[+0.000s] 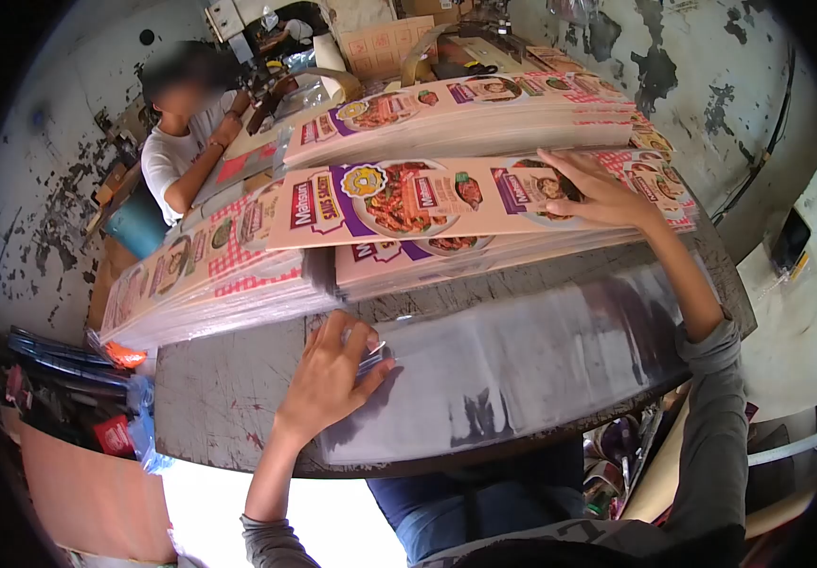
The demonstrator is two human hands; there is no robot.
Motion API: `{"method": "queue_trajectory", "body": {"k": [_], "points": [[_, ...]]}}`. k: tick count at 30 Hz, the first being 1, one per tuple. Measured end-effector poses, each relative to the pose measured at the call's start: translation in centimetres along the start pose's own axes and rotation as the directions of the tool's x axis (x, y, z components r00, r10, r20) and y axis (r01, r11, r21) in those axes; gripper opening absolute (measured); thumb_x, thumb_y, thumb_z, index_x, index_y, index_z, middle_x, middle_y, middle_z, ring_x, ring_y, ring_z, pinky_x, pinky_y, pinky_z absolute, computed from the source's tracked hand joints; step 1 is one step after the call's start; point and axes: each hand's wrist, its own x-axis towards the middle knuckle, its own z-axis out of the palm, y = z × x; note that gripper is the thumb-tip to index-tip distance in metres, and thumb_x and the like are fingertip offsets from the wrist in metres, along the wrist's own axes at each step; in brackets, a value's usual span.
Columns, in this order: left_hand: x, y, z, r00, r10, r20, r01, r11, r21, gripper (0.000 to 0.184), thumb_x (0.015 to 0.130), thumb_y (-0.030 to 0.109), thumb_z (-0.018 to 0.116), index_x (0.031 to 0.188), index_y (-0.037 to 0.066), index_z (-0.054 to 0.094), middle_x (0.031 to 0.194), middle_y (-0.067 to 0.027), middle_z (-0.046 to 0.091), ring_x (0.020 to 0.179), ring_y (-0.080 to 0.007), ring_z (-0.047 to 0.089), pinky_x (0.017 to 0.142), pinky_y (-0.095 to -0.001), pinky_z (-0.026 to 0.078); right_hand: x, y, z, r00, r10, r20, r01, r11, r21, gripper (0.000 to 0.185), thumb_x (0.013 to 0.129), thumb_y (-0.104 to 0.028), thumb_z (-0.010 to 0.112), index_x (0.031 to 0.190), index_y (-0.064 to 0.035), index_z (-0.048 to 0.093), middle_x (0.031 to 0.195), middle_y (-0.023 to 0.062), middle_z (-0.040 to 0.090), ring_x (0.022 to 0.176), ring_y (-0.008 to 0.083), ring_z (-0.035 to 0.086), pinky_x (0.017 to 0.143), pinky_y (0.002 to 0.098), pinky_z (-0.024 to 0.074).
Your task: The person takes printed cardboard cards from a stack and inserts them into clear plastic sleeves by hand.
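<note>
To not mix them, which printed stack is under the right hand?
The front-right stack: the right hand rests on its top sheet. No hand touches the left stack or back stack.

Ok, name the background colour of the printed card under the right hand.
The printed card is peach-pink, best seen in the head view.

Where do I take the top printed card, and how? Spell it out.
Pinch the card at its near edge, left end, from the near side: there it reaches past the stack beneath, over a dark gap, likely leaving room underneath.
</note>
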Motion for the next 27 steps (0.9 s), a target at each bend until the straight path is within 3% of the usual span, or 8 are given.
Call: {"method": "queue_trajectory", "body": {"k": [5,8,10,11,13,17,21,27], "points": [[0.2,-2.2,1.5,0.983,0.150,-0.102,-0.142,0.986,0.086,0.022,0.073,0.016,0.069,0.076,0.004,0.051,0.076,-0.0103,0.051,0.071,-0.0284,0.053,0.068,-0.0400,0.043,1.7,1.2,-0.9,0.997,0.081,0.006,-0.081,0.992,0.098,0.080,0.075,-0.048,0.065,0.137,-0.0067,0.035,0.130,0.0240,0.040,0.120,0.0321,0.040,0.098,0.0407,0.0335],[-0.3,-2.7,1.9,0.954,0.223,-0.200,-0.210,0.974,0.085,0.021,0.073,0.017,0.069,0.070,0.006,0.051,0.064,-0.0055,0.050,0.063,-0.0232,0.053,0.062,-0.0370,0.042,3.3,1.3,-4.3,0.933,0.347,-0.092,-0.342,0.937,0.064,0.074,0.074,-0.055,0.063,0.130,-0.0100,0.047,0.109,0.0201,0.058,0.102,0.0296,0.056,0.082,0.0393,0.0433],[-0.2,-2.8,2.0,0.885,0.410,-0.219,-0.403,0.912,0.078,0.024,0.071,0.014,0.070,0.065,0.007,0.048,0.059,-0.0039,0.047,0.052,-0.0193,0.049,0.049,-0.0315,0.039,4.6,0.4,-6.9,0.857,0.417,-0.302,-0.423,0.905,0.052,0.064,0.074,-0.061,0.059,0.118,-0.0139,0.060,0.080,0.0110,0.065,0.076,0.0253,0.064,0.065,0.0386,0.0461],[-0.3,-2.9,1.9,0.883,0.413,-0.221,-0.406,0.911,0.080,0.024,0.071,0.014,0.070,0.065,0.007,0.048,0.059,-0.0039,0.047,0.052,-0.0193,0.049,0.049,-0.0315,0.039,5.1,-0.6,-7.6,0.856,0.417,-0.306,-0.423,0.905,0.050,0.064,0.074,-0.061,0.059,0.118,-0.0139,0.060,0.080,0.0110,0.065,0.076,0.0253,0.064,0.065,0.0386,0.0461],[-0.5,-2.9,1.7,0.765,0.597,-0.240,-0.562,0.802,0.201,0.028,0.070,0.014,0.070,0.063,0.009,0.044,0.055,-0.0017,0.042,0.045,-0.0155,0.044,0.041,-0.0277,0.033,6.3,-3.3,-8.1,0.848,0.233,-0.476,-0.278,0.960,-0.025,0.059,0.075,-0.063,0.054,0.108,-0.0150,0.066,0.068,0.0054,0.065,0.066,0.0225,0.064,0.059,0.0374,0.0463],[-0.8,-2.9,1.6,0.666,0.704,-0.249,-0.626,0.708,0.326,0.034,0.070,0.016,0.071,0.062,0.011,0.038,0.052,0.0014,0.038,0.042,-0.0118,0.041,0.038,-0.0251,0.028,9.5,-9.4,-7.3,0.890,0.227,-0.395,-0.175,0.971,0.165,0.055,0.078,-0.062,0.053,0.097,-0.0129,0.068,0.070,0.0074,0.064,0.066,0.0236,0.063,0.060,0.0363,0.0460],[-1.0,-3.1,1.7,0.626,0.737,-0.256,-0.646,0.674,0.359,0.036,0.069,0.018,0.071,0.061,0.011,0.037,0.052,0.0022,0.036,0.042,-0.0108,0.040,0.037,-0.0245,0.026,11.1,-15.6,-5.4,0.880,0.108,-0.463,0.045,0.951,0.307,0.052,0.074,-0.061,0.059,0.077,-0.0106,0.069,0.062,0.0099,0.062,0.059,0.0253,0.063,0.056,0.0406,0.0465],[-0.9,-3.0,1.6,0.668,0.695,-0.266,-0.613,0.716,0.333,0.036,0.068,0.018,0.071,0.061,0.011,0.037,0.052,0.0013,0.037,0.042,-0.0113,0.040,0.038,-0.0249,0.026,9.9,-19.3,-3.6,0.921,0.020,-0.390,0.183,0.861,0.475,0.042,0.077,-0.054,0.061,0.075,-0.0119,0.068,0.059,0.0073,0.062,0.055,0.0252,0.062,0.052,0.0372,0.0454]]}}
